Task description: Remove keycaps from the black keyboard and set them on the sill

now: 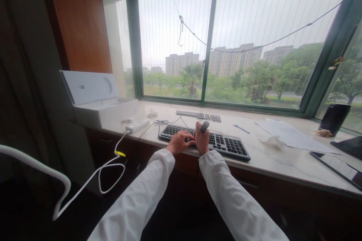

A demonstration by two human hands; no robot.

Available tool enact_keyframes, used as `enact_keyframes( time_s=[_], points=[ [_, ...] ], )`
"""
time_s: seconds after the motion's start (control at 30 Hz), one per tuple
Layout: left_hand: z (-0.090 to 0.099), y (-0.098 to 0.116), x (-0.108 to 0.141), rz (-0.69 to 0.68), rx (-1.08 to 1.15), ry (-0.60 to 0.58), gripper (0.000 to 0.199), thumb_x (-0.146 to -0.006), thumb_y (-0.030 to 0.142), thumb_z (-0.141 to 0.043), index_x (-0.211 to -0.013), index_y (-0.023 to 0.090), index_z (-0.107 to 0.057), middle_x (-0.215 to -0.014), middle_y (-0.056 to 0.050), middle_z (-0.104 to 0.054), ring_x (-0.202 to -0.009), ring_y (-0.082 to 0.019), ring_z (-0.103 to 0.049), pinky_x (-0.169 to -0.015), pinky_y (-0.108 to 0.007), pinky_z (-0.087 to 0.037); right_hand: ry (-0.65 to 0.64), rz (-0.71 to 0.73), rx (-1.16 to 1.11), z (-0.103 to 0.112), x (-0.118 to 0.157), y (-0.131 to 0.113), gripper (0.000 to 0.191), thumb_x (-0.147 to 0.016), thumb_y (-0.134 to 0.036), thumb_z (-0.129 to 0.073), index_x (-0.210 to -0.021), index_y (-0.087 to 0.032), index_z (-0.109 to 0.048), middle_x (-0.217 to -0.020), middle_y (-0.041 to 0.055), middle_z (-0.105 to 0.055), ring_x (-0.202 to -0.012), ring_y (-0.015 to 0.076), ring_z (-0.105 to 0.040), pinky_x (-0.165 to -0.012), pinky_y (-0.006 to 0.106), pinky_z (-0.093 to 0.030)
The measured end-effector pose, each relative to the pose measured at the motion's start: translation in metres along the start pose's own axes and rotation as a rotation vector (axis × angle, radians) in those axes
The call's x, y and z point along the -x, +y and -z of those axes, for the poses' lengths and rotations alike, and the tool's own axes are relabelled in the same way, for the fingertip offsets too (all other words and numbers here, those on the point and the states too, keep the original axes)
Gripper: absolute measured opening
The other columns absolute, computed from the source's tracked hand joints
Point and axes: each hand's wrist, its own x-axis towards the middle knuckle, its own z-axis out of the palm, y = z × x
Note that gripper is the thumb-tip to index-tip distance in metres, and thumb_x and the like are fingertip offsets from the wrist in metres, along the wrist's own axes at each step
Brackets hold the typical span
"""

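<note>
A black keyboard (232, 146) with a grey frame lies on the pale marble counter (254, 165), near its front edge. My right hand (201, 139) is wrapped round a dark grey tool handle (204, 126), which stands up out of the fist over the middle of the keyboard; the tool's lower end is hidden. Just left of it, my left hand (181, 141) rests on the keyboard with bent fingers, pinching something small and dark that I cannot make out. Behind the keyboard lies a row of loose-looking keycaps (198, 115).
An open white box (96, 115) and a white power strip (138, 125) with a cable stand left. Crumpled tissue (270, 141), papers (294, 137), a thin blue stick (241, 128), a tablet (339, 167) and a black container (334, 119) lie right. Windows rise behind.
</note>
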Motion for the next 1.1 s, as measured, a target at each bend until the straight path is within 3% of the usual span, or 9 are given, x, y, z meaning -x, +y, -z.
enact_keyframes(
  time_s=[0.17,0.3,0.37,0.5,0.6,0.73,0.87,1.1],
  points=[
    [-0.002,0.000,0.000,-0.024,0.008,0.106,0.014,-0.088,0.031,-0.062,-0.090,0.022,-0.072,-0.093,-0.003,-0.069,-0.092,-0.018,-0.061,-0.082,-0.029,-0.048,0.129,0.096,0.128,0.000,0.005,0.003,0.051,-0.088,-0.063,-0.044,-0.057,-0.022,-0.041,-0.048,-0.0045,-0.039,-0.047,0.0105,-0.036,-0.048,0.026,-0.032],
    [-0.006,0.000,0.000,0.016,-0.023,0.295,0.018,-0.093,0.028,-0.053,-0.097,0.018,-0.067,-0.092,-0.005,-0.068,-0.088,-0.019,-0.061,-0.084,-0.033,-0.048,0.108,0.274,0.283,0.006,0.006,-0.002,0.050,-0.093,-0.055,-0.041,-0.058,-0.020,-0.040,-0.048,-0.0056,-0.036,-0.048,0.0082,-0.029,-0.050,0.024,-0.029],
    [-0.008,0.000,0.002,0.042,-0.056,0.371,0.017,-0.093,0.026,-0.053,-0.101,0.018,-0.064,-0.092,-0.005,-0.069,-0.086,-0.020,-0.061,-0.085,-0.035,-0.048,-0.004,0.394,0.382,0.013,0.003,-0.008,0.047,-0.094,-0.048,-0.043,-0.056,-0.019,-0.041,-0.047,-0.0056,-0.037,-0.048,0.0073,-0.028,-0.051,0.023,-0.028],
    [-0.009,0.003,0.005,0.026,-0.086,0.396,0.016,-0.087,0.019,-0.060,-0.102,0.019,-0.063,-0.093,-0.005,-0.069,-0.089,-0.021,-0.060,-0.083,-0.035,-0.049,-0.408,0.607,0.638,0.037,-0.006,-0.021,0.030,-0.090,-0.032,-0.048,-0.064,-0.017,-0.055,-0.058,-0.0002,-0.056,-0.052,0.0092,-0.043,-0.055,0.023,-0.030],
    [-0.009,0.004,0.005,0.017,-0.078,0.413,0.014,-0.083,0.018,-0.063,-0.098,0.019,-0.064,-0.089,-0.004,-0.070,-0.088,-0.021,-0.060,-0.082,-0.034,-0.049,-0.558,0.678,0.842,0.063,-0.010,-0.026,0.021,-0.087,-0.026,-0.050,-0.069,-0.019,-0.060,-0.064,0.0022,-0.062,-0.056,0.0120,-0.052,-0.055,0.025,-0.028],
    [-0.012,0.001,0.004,0.009,-0.079,0.417,0.016,-0.083,0.018,-0.063,-0.098,0.019,-0.066,-0.087,-0.003,-0.070,-0.086,-0.020,-0.060,-0.083,-0.034,-0.050,-0.747,0.657,0.943,0.104,-0.011,-0.024,0.025,-0.089,-0.029,-0.050,-0.067,-0.020,-0.057,-0.063,0.0023,-0.063,-0.055,0.0124,-0.055,-0.055,0.024,-0.029],
    [-0.015,-0.002,0.003,-0.011,-0.081,0.399,0.020,-0.082,0.016,-0.064,-0.102,0.019,-0.067,-0.088,-0.003,-0.071,-0.087,-0.020,-0.061,-0.085,-0.034,-0.050,-0.875,0.556,1.037,0.137,-0.015,-0.022,0.017,-0.087,-0.035,-0.054,-0.079,-0.021,-0.060,-0.063,0.0021,-0.065,-0.053,0.0140,-0.057,-0.053,0.024,-0.029],
    [-0.012,0.000,0.003,0.031,-0.075,0.375,0.017,-0.082,0.018,-0.063,-0.098,0.018,-0.068,-0.087,-0.003,-0.071,-0.086,-0.020,-0.061,-0.085,-0.035,-0.050,-0.935,0.487,1.109,0.152,-0.027,-0.015,0.016,-0.083,-0.034,-0.056,-0.092,-0.023,-0.062,-0.069,0.0041,-0.068,-0.058,0.0171,-0.061,-0.056,0.025,-0.034]
  ],
)
